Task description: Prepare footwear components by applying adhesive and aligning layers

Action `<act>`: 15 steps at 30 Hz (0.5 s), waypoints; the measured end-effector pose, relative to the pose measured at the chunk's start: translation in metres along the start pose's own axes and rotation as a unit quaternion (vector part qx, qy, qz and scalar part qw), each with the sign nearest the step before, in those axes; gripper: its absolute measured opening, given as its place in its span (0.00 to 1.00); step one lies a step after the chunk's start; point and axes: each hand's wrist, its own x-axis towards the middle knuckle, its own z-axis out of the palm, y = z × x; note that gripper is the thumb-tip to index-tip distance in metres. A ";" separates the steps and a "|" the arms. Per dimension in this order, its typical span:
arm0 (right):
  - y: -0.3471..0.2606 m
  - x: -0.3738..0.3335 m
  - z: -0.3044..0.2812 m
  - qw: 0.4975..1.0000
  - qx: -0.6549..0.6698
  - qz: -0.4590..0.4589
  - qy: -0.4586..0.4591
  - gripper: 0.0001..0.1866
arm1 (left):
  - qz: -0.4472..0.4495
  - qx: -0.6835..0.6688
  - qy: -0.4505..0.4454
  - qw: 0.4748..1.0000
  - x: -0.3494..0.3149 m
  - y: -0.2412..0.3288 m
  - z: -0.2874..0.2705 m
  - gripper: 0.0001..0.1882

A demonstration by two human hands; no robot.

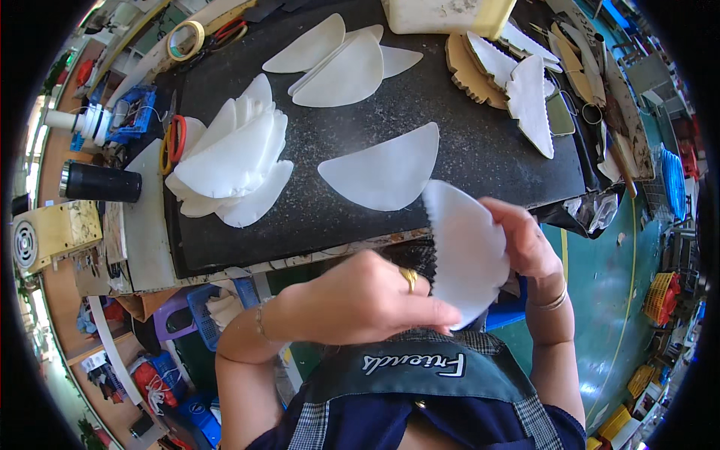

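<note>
A white half-moon piece [466, 247] of thin sheet, scalloped along its curved side, is held up in front of me, off the table's near edge. At its right edge, my right hand [531, 244] grips it between thumb and fingers. My left hand [360, 300], with a gold ring, is closed, thumb and fingertips pinching at the lower tip. A smooth-edged half-moon piece [382, 169] lies flat on the black mat just beyond. To the left sits a loose stack of white pieces [232, 161]; farther back are several more white half-moons [341, 71].
The black table mat [465, 161] spans the worktop. At the back right lie brown and white scalloped pieces [531, 105] beside a pale container [448, 15]. Red-handled scissors [177, 139] rest by the left stack. A black cylinder [101, 182] and a tape roll [185, 40] are farther left.
</note>
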 end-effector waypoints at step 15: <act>-0.001 0.112 0.030 0.904 -0.367 -0.094 0.199 0.13 | -0.255 0.107 0.320 0.906 -0.025 -0.076 -0.042 0.05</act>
